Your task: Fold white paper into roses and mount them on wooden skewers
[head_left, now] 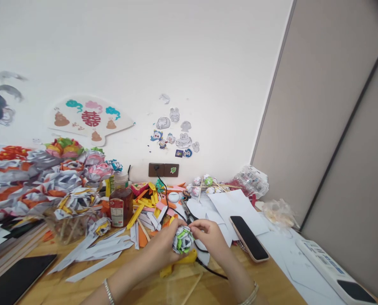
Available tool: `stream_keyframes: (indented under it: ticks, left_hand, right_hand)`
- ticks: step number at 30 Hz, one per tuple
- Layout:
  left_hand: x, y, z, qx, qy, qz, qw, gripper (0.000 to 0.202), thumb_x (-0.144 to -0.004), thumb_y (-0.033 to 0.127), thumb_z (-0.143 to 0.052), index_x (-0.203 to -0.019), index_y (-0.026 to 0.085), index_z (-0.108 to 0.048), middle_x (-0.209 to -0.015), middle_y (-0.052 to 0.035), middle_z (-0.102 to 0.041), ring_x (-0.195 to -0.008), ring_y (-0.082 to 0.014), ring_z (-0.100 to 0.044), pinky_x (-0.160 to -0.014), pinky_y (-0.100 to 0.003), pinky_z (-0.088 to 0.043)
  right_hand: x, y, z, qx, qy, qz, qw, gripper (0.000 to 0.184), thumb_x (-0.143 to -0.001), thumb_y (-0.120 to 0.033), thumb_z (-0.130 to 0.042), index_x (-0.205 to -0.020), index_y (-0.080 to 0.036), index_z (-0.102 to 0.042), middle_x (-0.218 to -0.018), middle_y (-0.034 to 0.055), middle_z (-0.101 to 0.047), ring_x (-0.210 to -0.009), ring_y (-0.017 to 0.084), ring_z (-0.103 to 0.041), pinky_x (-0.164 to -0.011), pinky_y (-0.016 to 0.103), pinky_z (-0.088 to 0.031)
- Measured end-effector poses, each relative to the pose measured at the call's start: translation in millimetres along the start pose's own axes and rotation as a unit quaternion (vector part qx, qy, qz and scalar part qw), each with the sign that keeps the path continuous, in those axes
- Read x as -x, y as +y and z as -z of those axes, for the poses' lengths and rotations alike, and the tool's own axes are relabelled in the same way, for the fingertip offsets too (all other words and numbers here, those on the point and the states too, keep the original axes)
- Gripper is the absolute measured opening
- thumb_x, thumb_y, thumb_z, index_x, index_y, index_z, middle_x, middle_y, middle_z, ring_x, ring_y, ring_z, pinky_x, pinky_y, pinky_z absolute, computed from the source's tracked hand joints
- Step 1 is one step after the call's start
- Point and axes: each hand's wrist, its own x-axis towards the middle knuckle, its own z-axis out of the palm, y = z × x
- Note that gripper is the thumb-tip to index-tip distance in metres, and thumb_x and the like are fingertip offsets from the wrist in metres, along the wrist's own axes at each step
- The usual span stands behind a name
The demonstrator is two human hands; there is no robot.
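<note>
Right over the front of the bench (265,292), pretty much in the middle of the mess, was a green and white paper flower (183,241). The left hand (169,240) had its grip wrapped around the side of it, so that one was definitely holding. The right hand (210,238) had a narrow grip, thumb and fingertips pinched at the flower's upper right edge. Just under the flower sat a yellow tool (189,257) with a black cord (211,271), half hidden by the hands, and a thin stick (192,288) lay nearer the front. Scissors (189,213) were just behind the hands, with a phone (249,238) off to the right, near some white sheets (236,207). Over on the left: loose white paper strips (104,248), a bottle of amber liquid (121,205) and a big heap of folded paper flowers (62,180).
</note>
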Motion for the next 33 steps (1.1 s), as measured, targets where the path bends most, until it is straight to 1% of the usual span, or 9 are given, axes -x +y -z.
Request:
stream_keyframes:
  ticks: [4, 9, 12, 15, 19, 23, 26, 29, 33]
  left_hand:
    - [0, 1, 0.0, -0.008, 0.003, -0.007, 1.0, 0.046, -0.068, 0.019, -0.063, -0.109, 0.023, -0.041, -0.099, -0.0034, -0.063, -0.088, -0.0213, -0.062, -0.072, -0.029, -0.047]
    - [3, 4, 0.8, -0.024, -0.006, -0.021, 0.999, 0.048, -0.068, 0.015, -0.06, -0.111, 0.025, -0.042, -0.101, -0.0016, -0.064, -0.09, -0.0192, -0.062, -0.074, -0.026, -0.047]
    - [3, 3, 1.2, -0.05, -0.014, -0.03, 0.998, 0.054, -0.066, 0.011, -0.058, -0.116, 0.025, -0.042, -0.107, -0.0042, -0.064, -0.096, -0.0216, -0.061, -0.078, -0.029, -0.046]
    - [3, 2, 2.0, -0.084, -0.021, -0.036, 0.996, 0.055, -0.064, 0.009, -0.057, -0.116, 0.023, -0.045, -0.107, -0.0074, -0.065, -0.097, -0.0252, -0.06, -0.079, -0.032, -0.045]
    - [3, 1, 2.1, -0.121, -0.027, -0.043, 0.991, 0.057, -0.062, 0.005, -0.053, -0.115, 0.023, -0.046, -0.102, -0.0072, -0.065, -0.094, -0.0251, -0.06, -0.076, -0.03, -0.044]
    - [3, 1, 0.9, -0.143, -0.034, -0.047, 0.988, 0.055, -0.063, 0.008, -0.055, -0.115, 0.023, -0.046, -0.1, -0.007, -0.064, -0.09, -0.0249, -0.06, -0.072, -0.029, -0.044]
    - [3, 1, 0.2, -0.159, -0.038, -0.049, 0.985, 0.052, -0.061, 0.008, -0.056, -0.111, 0.023, -0.048, -0.096, -0.0067, -0.064, -0.087, -0.0258, -0.059, -0.07, -0.029, -0.043]
    - [4, 2, -1.0, -0.169, -0.041, -0.047, 0.984, 0.049, -0.062, 0.009, -0.055, -0.109, 0.022, -0.048, -0.093, -0.0068, -0.063, -0.086, -0.0257, -0.059, -0.069, -0.029, -0.043]
    - [5, 3, -1.3, -0.178, -0.042, -0.033, 0.983, 0.05, -0.062, 0.009, -0.056, -0.11, 0.02, -0.047, -0.093, -0.0077, -0.062, -0.086, -0.0261, -0.058, -0.07, -0.029, -0.043]
  right_hand:
    - [2, -6, 4, 0.033, -0.02, 0.007, 0.999, 0.018, -0.074, -0.024, -0.059, -0.084, -0.015, -0.072, -0.081, 0.0067, -0.073, -0.074, 0.021, -0.065, -0.068, 0.03, -0.051]
    - [5, -11, 5, 0.097, -0.037, 0.044, 0.994, 0.019, -0.077, -0.017, -0.053, -0.083, -0.016, -0.071, -0.081, 0.0049, -0.072, -0.075, 0.019, -0.064, -0.068, 0.028, -0.049]
    - [5, -11, 6, 0.148, -0.044, 0.075, 0.985, 0.018, -0.076, -0.014, -0.052, -0.078, -0.017, -0.07, -0.075, 0.0028, -0.068, -0.069, 0.017, -0.06, -0.063, 0.025, -0.045]
    - [6, -12, 8, 0.196, -0.049, 0.097, 0.975, 0.018, -0.078, -0.013, -0.052, -0.075, -0.018, -0.069, -0.069, 0.0012, -0.064, -0.065, 0.015, -0.056, -0.06, 0.023, -0.04]
    - [7, -13, 9, 0.251, -0.057, 0.111, 0.96, 0.016, -0.08, -0.012, -0.053, -0.074, -0.017, -0.067, -0.069, 0.0016, -0.063, -0.067, 0.015, -0.055, -0.062, 0.023, -0.038]
    - [7, -12, 9, 0.298, -0.054, 0.114, 0.946, 0.014, -0.079, -0.008, -0.054, -0.073, -0.016, -0.065, -0.068, 0.0008, -0.062, -0.064, 0.013, -0.055, -0.059, 0.021, -0.037]
    - [6, -9, 8, 0.337, -0.053, 0.118, 0.933, 0.015, -0.078, -0.008, -0.056, -0.066, -0.016, -0.062, -0.064, -0.0009, -0.061, -0.061, 0.012, -0.054, -0.055, 0.019, -0.034]
    - [6, -9, 6, 0.386, -0.043, 0.128, 0.913, 0.018, -0.075, -0.008, -0.058, -0.059, -0.016, -0.058, -0.06, -0.0012, -0.059, -0.059, 0.012, -0.052, -0.053, 0.021, -0.03]
    - [10, -13, 3, 0.447, -0.035, 0.16, 0.879, 0.019, -0.076, -0.006, -0.055, -0.06, -0.017, -0.057, -0.064, 0.0015, -0.061, -0.062, 0.015, -0.052, -0.054, 0.025, -0.027]
